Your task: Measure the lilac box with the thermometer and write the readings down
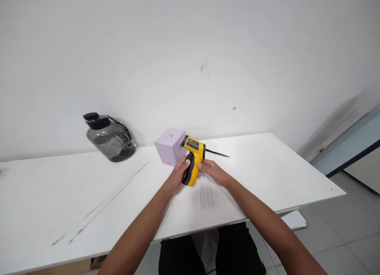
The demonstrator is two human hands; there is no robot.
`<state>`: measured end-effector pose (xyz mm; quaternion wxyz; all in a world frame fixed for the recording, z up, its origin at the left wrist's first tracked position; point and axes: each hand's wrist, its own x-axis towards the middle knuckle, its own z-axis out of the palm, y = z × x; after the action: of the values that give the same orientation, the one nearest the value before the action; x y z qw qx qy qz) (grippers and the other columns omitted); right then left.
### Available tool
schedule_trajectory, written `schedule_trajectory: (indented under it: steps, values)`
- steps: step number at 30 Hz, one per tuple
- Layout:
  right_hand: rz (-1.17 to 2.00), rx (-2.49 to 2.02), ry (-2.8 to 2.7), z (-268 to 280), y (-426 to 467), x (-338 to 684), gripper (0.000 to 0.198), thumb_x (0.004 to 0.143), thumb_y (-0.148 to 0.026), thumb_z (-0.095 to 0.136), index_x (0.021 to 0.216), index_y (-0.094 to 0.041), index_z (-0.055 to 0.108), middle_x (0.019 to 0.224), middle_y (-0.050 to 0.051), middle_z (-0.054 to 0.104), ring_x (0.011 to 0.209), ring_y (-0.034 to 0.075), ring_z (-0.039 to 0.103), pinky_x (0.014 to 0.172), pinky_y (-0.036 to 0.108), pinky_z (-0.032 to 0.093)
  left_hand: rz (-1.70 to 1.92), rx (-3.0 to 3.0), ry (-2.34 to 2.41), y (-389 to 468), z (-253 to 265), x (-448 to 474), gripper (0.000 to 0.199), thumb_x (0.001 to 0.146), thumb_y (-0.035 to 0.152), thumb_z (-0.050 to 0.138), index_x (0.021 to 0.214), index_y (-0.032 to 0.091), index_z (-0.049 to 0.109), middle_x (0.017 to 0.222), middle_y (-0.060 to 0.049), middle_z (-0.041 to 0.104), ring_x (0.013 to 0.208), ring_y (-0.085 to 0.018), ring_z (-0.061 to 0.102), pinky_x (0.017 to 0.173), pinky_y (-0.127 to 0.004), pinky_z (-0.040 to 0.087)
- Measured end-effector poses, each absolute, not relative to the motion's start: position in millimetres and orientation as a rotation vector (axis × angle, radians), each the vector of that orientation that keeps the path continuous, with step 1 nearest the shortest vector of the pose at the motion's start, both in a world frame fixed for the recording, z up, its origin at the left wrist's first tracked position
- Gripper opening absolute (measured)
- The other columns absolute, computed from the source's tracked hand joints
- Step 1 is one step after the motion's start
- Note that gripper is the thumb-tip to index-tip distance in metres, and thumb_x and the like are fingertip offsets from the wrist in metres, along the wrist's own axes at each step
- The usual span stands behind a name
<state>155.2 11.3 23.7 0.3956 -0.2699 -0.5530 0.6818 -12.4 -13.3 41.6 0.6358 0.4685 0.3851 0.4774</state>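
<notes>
A yellow and black infrared thermometer gun (194,158) is held up over the white table, its nose to the left and its handle pointing down. My left hand (177,175) is closed around the black front of the handle. From the other side, my right hand (213,171) grips the yellow back of the handle with thumb and fingers. Right behind the thermometer stands a lilac box (169,145), which it partly covers. A thin, dark, pointed stick (218,152) shows to the right of the thermometer; its left end is hidden.
A large grey see-through water bottle (111,140) with a black lid and strap stands at the back left against the wall. The white table (267,164) bears dark scuff lines on the left. Below its front edge, a white flat object (293,219) shows at the right.
</notes>
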Motion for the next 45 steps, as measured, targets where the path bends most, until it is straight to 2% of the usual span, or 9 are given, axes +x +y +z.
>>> schedule_trajectory:
  steps: [5,8,11,13,16,19,25,28,45]
  values:
    - [1.72,-0.71,-1.365,33.8,20.3,144.4,0.055,0.068,-0.058,0.078,0.102,-0.016,0.071,0.092,0.008,0.073,0.089,0.023,0.068,0.087,0.041,0.053,1.24,1.663,1.267,-13.0,32.4,-17.0,0.047,0.09,0.058,0.048,0.117,0.022,0.062,0.125,-0.013,0.052,0.117,-0.026,0.053,0.092,-0.04,0.052]
    - [1.412,-0.811,-1.432,34.4,12.7,151.0,0.049,0.063,-0.049,0.083,0.098,-0.017,0.072,0.091,0.007,0.073,0.085,0.024,0.067,0.084,0.041,0.053,1.256,2.027,1.468,-15.1,26.0,-17.7,0.04,0.092,0.049,0.049,0.119,0.023,0.063,0.127,-0.014,0.047,0.118,-0.027,0.05,0.096,-0.043,0.049]
    - [1.1,-0.995,-1.382,30.6,6.4,161.1,0.043,0.066,-0.048,0.08,0.095,-0.017,0.071,0.089,0.008,0.073,0.076,0.023,0.065,0.069,0.036,0.053,1.454,2.139,1.794,-13.1,24.7,-23.1,0.041,0.088,0.043,0.057,0.121,0.02,0.06,0.129,-0.018,0.045,0.127,-0.032,0.043,0.108,-0.05,0.039]
    - [0.91,-1.156,-1.31,28.0,5.9,166.1,0.04,0.067,-0.049,0.078,0.089,-0.017,0.068,0.078,0.006,0.07,0.068,0.021,0.061,0.062,0.035,0.05,1.6,2.016,2.028,-5.3,23.5,-31.1,0.06,0.083,0.045,0.063,0.134,0.018,0.047,0.14,-0.021,0.037,0.139,-0.035,0.03,0.115,-0.054,0.028]
    - [0.763,-1.241,-1.239,26.3,8.4,168.8,0.04,0.066,-0.047,0.077,0.091,-0.018,0.064,0.076,0.003,0.066,0.069,0.02,0.059,0.066,0.034,0.049,1.583,1.678,2.144,15.0,14.1,-47.5,0.108,0.07,0.053,0.075,0.15,0.016,0.012,0.154,-0.024,0.019,0.149,-0.037,0.011,0.118,-0.057,0.02]
    - [0.99,-1.075,-1.204,25.8,9.8,166.5,0.047,0.068,-0.045,0.076,0.104,-0.018,0.063,0.098,0.007,0.069,0.08,0.019,0.061,0.074,0.035,0.049,1.438,1.355,1.983,34.5,-1.1,-63.0,0.119,0.062,0.05,0.082,0.149,0.021,0.007,0.15,-0.022,0.031,0.143,-0.034,0.03,0.112,-0.051,0.035]
    - [1.322,-1.01,-1.253,19.1,4.8,151.4,0.042,0.065,-0.044,0.078,0.094,-0.016,0.066,0.093,0.006,0.068,0.078,0.018,0.061,0.075,0.035,0.048,1.457,1.276,1.684,42.2,-12.6,-68.1,0.079,0.066,0.044,0.081,0.126,0.019,0.036,0.134,-0.017,0.052,0.12,-0.025,0.057,0.099,-0.041,0.049]
    - [1.297,-1.009,-1.303,20.2,-0.1,144.1,0.037,0.065,-0.038,0.077,0.093,-0.018,0.065,0.093,0.005,0.068,0.082,0.019,0.061,0.078,0.035,0.049,1.426,1.312,1.563,37.8,-13.0,-60.6,0.069,0.07,0.043,0.079,0.121,0.018,0.04,0.128,-0.016,0.057,0.113,-0.024,0.06,0.094,-0.04,0.051]
    - [1.303,-1.01,-1.379,16.8,1.9,148.0,0.027,0.067,-0.033,0.075,0.085,-0.017,0.065,0.083,0.004,0.069,0.078,0.019,0.061,0.076,0.034,0.05,1.343,1.456,1.498,35.0,-19.5,-53.6,0.072,0.065,0.046,0.081,0.121,0.019,0.046,0.123,-0.013,0.061,0.113,-0.026,0.059,0.093,-0.042,0.05]
